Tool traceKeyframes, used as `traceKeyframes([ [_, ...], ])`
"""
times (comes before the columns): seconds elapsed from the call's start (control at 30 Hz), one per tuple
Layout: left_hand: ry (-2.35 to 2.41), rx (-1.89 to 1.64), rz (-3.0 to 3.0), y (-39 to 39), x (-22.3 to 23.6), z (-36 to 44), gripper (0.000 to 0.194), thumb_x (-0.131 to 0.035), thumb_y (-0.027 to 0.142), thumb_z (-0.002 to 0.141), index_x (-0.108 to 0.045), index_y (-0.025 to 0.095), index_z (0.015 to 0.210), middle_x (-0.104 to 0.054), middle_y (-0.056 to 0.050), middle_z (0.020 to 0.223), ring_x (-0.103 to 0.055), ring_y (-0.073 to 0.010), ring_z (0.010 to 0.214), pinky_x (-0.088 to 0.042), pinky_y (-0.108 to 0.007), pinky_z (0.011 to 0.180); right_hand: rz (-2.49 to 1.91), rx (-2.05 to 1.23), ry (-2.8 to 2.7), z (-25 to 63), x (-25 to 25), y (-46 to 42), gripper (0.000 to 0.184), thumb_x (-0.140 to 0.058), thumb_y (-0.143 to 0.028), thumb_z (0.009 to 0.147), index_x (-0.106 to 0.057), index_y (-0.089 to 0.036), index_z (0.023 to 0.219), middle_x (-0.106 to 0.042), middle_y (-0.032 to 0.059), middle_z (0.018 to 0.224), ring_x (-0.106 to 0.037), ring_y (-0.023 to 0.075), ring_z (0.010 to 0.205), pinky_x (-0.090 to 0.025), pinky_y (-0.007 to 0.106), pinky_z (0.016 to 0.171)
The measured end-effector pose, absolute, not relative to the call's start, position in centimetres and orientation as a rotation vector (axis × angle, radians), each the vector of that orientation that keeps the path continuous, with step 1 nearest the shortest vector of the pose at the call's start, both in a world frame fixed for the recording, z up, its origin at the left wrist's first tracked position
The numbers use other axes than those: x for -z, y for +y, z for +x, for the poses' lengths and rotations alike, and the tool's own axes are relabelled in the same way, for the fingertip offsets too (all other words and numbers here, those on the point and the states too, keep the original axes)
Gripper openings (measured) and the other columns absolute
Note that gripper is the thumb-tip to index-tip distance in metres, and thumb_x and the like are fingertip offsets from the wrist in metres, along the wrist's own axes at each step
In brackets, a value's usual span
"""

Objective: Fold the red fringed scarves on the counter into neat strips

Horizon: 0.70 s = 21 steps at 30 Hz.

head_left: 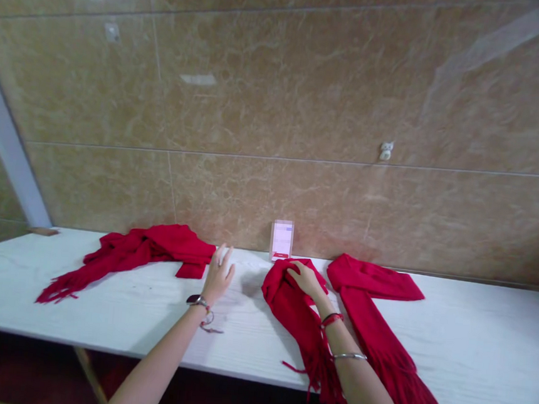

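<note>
Three red fringed scarves lie on the white table. My left hand [218, 278] is raised over the tabletop with its fingers apart, holding nothing. It is close to the right end of the left scarf [152, 245], which lies bunched with its fringe toward the front left. My right hand [306, 278] grips the bunched upper part of the middle scarf [288, 313], whose fringe hangs over the front edge. Its fingertips are partly hidden in the cloth. The right scarf [372, 324] lies bent, one end pointing right and its fringed end toward the front.
The white table [483, 346] runs along a brown marbled wall [269, 101]. A phone-like upright screen [282, 241], partly blurred, leans there behind the middle scarf. A flat brown object [43, 231] lies at the back left corner. A small white figure [386, 150] is on the wall.
</note>
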<state>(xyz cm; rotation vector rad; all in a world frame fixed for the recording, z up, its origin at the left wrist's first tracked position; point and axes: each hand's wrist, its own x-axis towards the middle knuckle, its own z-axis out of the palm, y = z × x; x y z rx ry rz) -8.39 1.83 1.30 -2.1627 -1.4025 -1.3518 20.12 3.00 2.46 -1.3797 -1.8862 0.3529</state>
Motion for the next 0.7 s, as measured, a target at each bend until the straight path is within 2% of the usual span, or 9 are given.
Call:
traceKeyframes([
  [0.07,-1.244,1.453,-2.43,2.9,-1.2,-4.4,0.053,-0.043,0.027,0.086,-0.028,0.018,0.136,-0.033,-0.013,0.137,-0.029,-0.0227,0.129,-0.026,-0.043,0.105,-1.234,-0.425,-1.846,20.2,-2.3,3.6,0.03,-0.051,-0.027,0.079,-0.057,-0.018,0.106,-0.064,0.0074,0.106,-0.058,0.0204,0.098,-0.043,0.034,0.086],
  [0.13,-1.28,1.601,-2.593,3.7,-0.6,-1.4,0.059,-0.049,0.028,0.082,-0.027,0.019,0.136,-0.039,-0.013,0.134,-0.038,-0.0223,0.123,-0.037,-0.039,0.097,-1.151,-0.449,-1.784,20.3,-2.0,3.9,0.032,-0.054,-0.029,0.077,-0.057,-0.019,0.107,-0.064,0.0066,0.106,-0.059,0.02,0.098,-0.044,0.034,0.086],
  [0.2,-1.344,1.672,-2.726,4.1,0.0,0.4,0.053,-0.052,0.025,0.08,-0.038,0.017,0.13,-0.051,-0.013,0.124,-0.049,-0.0209,0.112,-0.044,-0.036,0.09,-1.118,-0.422,-1.753,20.4,-1.7,4.0,0.033,-0.054,-0.03,0.077,-0.057,-0.02,0.109,-0.064,0.0063,0.107,-0.059,0.0199,0.097,-0.045,0.035,0.086],
  [0.27,-1.379,1.688,-2.776,4.4,0.5,0.7,0.04,-0.053,0.023,0.078,-0.052,0.016,0.118,-0.06,-0.011,0.112,-0.056,-0.0197,0.102,-0.045,-0.035,0.088,-1.128,-0.35,-1.776,20.4,-1.6,3.8,0.034,-0.053,-0.03,0.078,-0.056,-0.02,0.111,-0.063,0.0073,0.108,-0.058,0.0203,0.099,-0.044,0.036,0.087],
  [0.37,-1.416,1.75,-2.731,5.0,0.4,-0.5,0.027,-0.055,0.025,0.077,-0.061,0.016,0.102,-0.064,-0.009,0.102,-0.06,-0.019,0.093,-0.045,-0.033,0.086,-1.211,-0.194,-1.862,20.2,-1.7,3.2,0.038,-0.051,-0.032,0.081,-0.053,-0.02,0.117,-0.06,0.0103,0.113,-0.053,0.0227,0.106,-0.041,0.039,0.089],
  [0.53,-1.568,2.033,-2.375,6.2,-0.7,-3.2,0.023,-0.053,0.031,0.076,-0.065,0.015,0.089,-0.066,-0.008,0.093,-0.06,-0.0195,0.087,-0.045,-0.034,0.084,-1.367,0.001,-1.939,20.0,-2.0,2.6,0.042,-0.052,-0.036,0.082,-0.049,-0.022,0.121,-0.057,0.0108,0.116,-0.049,0.0248,0.109,-0.037,0.042,0.091],
  [0.6,-1.613,2.128,-2.231,6.4,-1.0,-3.8,0.024,-0.053,0.033,0.076,-0.064,0.015,0.087,-0.066,-0.008,0.091,-0.06,-0.0198,0.087,-0.044,-0.034,0.084,-1.384,0.018,-1.981,19.9,-1.9,2.6,0.04,-0.053,-0.037,0.081,-0.052,-0.022,0.118,-0.056,0.0102,0.115,-0.048,0.0242,0.109,-0.036,0.041,0.091],
  [0.7,-1.677,2.162,-2.161,6.4,-1.1,-4.1,0.025,-0.051,0.035,0.078,-0.063,0.014,0.086,-0.066,-0.007,0.09,-0.059,-0.0198,0.088,-0.044,-0.033,0.084,-1.375,0.02,-2.053,19.8,-1.6,2.8,0.026,-0.054,-0.033,0.081,-0.062,-0.019,0.1,-0.057,0.0093,0.11,-0.049,0.0228,0.104,-0.036,0.038,0.089],
])
